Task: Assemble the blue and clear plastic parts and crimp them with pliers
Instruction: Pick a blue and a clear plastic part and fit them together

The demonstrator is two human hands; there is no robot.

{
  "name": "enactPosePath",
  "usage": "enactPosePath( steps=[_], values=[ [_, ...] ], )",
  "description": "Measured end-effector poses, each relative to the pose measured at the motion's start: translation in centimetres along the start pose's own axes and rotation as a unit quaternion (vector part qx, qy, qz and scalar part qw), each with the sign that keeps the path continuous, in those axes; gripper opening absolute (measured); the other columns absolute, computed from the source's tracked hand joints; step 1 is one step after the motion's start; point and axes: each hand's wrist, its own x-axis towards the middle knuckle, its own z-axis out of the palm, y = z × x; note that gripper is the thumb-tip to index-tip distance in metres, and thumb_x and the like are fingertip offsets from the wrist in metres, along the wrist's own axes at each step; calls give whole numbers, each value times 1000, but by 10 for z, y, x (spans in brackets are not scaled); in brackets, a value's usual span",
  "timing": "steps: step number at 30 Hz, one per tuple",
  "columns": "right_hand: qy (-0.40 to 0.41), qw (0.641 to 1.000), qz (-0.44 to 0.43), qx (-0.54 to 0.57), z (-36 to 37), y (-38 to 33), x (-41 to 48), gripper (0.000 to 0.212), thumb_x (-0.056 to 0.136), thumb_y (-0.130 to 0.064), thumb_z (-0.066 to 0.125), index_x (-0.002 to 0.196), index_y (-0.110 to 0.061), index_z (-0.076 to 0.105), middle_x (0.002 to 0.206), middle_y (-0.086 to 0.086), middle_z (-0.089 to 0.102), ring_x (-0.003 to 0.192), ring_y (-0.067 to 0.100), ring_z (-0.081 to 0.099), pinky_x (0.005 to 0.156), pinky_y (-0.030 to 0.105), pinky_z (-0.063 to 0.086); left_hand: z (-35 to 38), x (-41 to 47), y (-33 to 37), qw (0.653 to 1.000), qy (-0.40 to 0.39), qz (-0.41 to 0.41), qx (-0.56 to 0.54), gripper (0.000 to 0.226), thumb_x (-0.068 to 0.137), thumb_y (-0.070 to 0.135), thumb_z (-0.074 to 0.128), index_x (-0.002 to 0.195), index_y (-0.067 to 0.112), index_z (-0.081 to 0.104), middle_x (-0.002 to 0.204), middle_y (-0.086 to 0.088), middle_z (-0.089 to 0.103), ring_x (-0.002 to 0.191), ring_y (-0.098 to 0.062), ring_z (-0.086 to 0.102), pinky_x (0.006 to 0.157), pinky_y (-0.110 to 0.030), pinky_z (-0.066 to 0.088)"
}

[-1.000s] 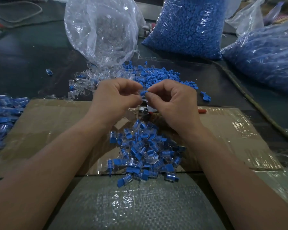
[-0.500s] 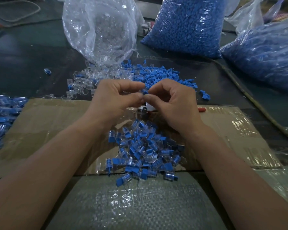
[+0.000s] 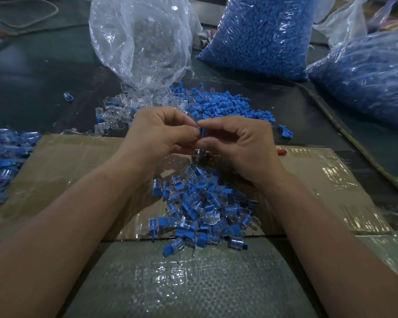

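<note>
Above the pile (image 3: 202, 203), my left fingers (image 3: 186, 132) and right fingers (image 3: 216, 124) pinch the upright blue part (image 3: 203, 133) between them.

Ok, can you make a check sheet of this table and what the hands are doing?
Surface: dark table, with taped cardboard and a woven plastic sheet in front.
Job's things: blue part in hand; assembled pile on the cardboard; loose blue parts and loose clear parts behind the hands; red handle tip, probably the pliers, mostly hidden.
Clutter: stray blue piece far left; side pile at the left edge.
Hands: left hand and right hand both pinch the blue part.
Cables: thin cord top left; long strand along the right.
Surroundings: clear bag of clear parts; bag of blue parts; second blue bag at right.
</note>
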Motion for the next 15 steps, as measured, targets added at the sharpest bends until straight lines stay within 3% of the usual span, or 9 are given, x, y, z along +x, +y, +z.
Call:
enactPosePath(
  steps=[4, 8, 15],
  values=[
    [16, 999, -24, -35, -2, 3, 0, 32, 74, -7, 71, 106, -7, 65, 89, -10, 62, 81, -5, 60, 77, 10, 48, -1, 0, 0, 1000, -8, -23, -7, 10, 71, -1, 66, 67, 7, 62, 58, -4, 68, 52, -13, 65, 48, -17, 50],
    [8, 993, -55, -102, -3, 2, 0, 28, 73, -14, 73, 99, -4, 69, 89, -9, 61, 83, 2, 61, 79, 13, 50, 1, -1, 0, 999, -10, -39, -27, 13, 55, 10, 68, 66, 7, 62, 59, -7, 68, 53, -14, 66, 49, -18, 51],
    [30, 990, -76, -111, -4, 2, 0, 25, 73, -12, 70, 96, -2, 70, 86, 7, 71, 79, 3, 61, 77, 16, 51, -5, 3, 1, 994, -39, -78, -68, 7, 52, 6, 65, 54, 11, 69, 59, -6, 67, 54, -14, 66, 49, -19, 52]
  ],
)
